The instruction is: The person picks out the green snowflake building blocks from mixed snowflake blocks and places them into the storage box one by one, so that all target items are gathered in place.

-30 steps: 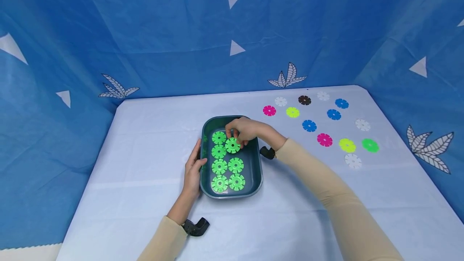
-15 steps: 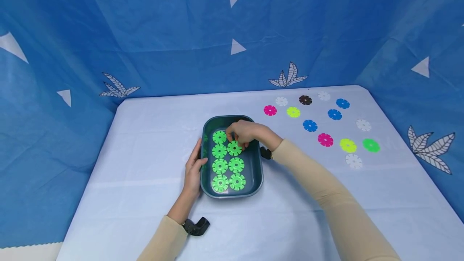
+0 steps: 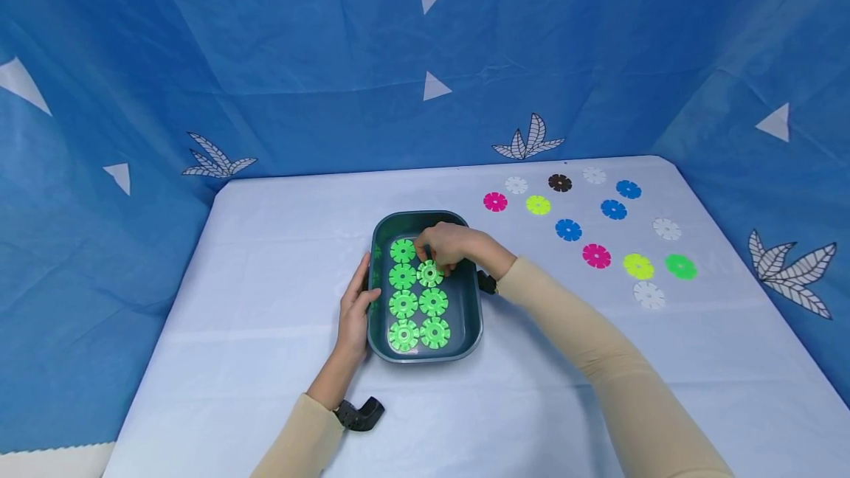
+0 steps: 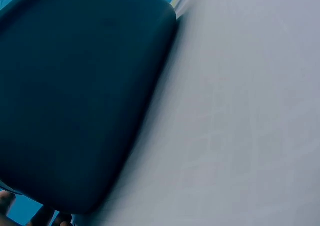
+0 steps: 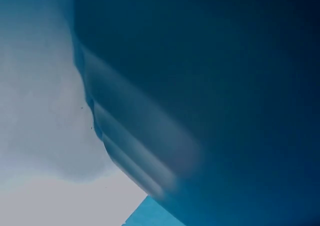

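Note:
A dark green rectangular tray [image 3: 425, 361] sits on the table, seen close up from the side in both wrist views. My left hand [image 3: 352, 319] holds its left wall, thumb over the rim and fingers along the outside; a few fingertips [image 4: 42, 217] show at the corner of the left wrist view. Green notched snowflake discs lie inside in two columns, such as this near-left disc [image 3: 403, 335]. My right hand [image 3: 446, 242] reaches in over the far right part and pinches the edge of one green snowflake disc [image 3: 428, 274], close over the tray floor. Its fingertips are partly hidden.
Loose notched discs lie spread at the right: pink [image 3: 596, 256], blue [image 3: 568, 230], yellow [image 3: 639, 266], brown [image 3: 560, 183], white [image 3: 648, 294] and one green disc [image 3: 681, 267]. A blue cloth backdrop [image 3: 299, 94] surrounds the white-covered table [image 3: 265, 279].
My right hand has moved the pinched green snowflake disc slightly down and nearer, into line with the right column. The left hand stays on the tray's wall.

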{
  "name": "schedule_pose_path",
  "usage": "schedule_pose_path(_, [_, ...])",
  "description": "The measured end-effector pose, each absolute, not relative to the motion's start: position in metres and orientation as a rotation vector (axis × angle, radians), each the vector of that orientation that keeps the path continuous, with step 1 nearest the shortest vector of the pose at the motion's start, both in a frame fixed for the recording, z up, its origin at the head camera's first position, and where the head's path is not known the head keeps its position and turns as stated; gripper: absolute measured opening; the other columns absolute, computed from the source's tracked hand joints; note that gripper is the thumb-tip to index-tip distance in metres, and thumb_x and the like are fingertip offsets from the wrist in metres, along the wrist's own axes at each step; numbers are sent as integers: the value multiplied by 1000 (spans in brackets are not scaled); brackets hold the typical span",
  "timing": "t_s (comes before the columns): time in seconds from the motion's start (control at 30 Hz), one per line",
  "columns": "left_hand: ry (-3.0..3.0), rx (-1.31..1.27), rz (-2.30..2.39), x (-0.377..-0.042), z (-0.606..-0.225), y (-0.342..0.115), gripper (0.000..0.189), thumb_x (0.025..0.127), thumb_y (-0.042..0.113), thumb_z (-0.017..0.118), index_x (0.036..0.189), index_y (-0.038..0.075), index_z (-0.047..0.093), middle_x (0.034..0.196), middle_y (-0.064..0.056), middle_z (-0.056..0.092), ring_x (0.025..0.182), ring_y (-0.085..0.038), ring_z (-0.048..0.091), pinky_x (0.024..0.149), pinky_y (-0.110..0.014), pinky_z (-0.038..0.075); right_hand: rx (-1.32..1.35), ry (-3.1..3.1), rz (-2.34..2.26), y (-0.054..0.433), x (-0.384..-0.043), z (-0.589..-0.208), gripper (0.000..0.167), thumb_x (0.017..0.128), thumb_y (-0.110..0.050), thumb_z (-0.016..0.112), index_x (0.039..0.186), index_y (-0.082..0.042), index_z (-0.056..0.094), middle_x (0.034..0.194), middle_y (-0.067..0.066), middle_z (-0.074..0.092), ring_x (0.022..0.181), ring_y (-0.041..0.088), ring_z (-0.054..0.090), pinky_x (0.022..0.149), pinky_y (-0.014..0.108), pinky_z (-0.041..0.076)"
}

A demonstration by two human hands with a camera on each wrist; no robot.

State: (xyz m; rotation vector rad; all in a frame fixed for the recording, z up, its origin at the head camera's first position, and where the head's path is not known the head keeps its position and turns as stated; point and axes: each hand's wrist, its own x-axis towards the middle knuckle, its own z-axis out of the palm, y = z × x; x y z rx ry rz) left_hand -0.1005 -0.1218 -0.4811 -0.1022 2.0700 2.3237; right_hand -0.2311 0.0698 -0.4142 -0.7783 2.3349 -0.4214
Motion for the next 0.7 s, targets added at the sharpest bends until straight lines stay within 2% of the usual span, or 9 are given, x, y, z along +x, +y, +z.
schedule_pose_path(0.7, [2089,-99,2314,-101,-482,-122,64,94,5,42,155,22,29,163,5,20,152,-16,10,123,-42,10,-742,2405,-336,65,-227,-414,23,83,6,65,97,-12,64,82,7,62,59,15,63,55,24,49])
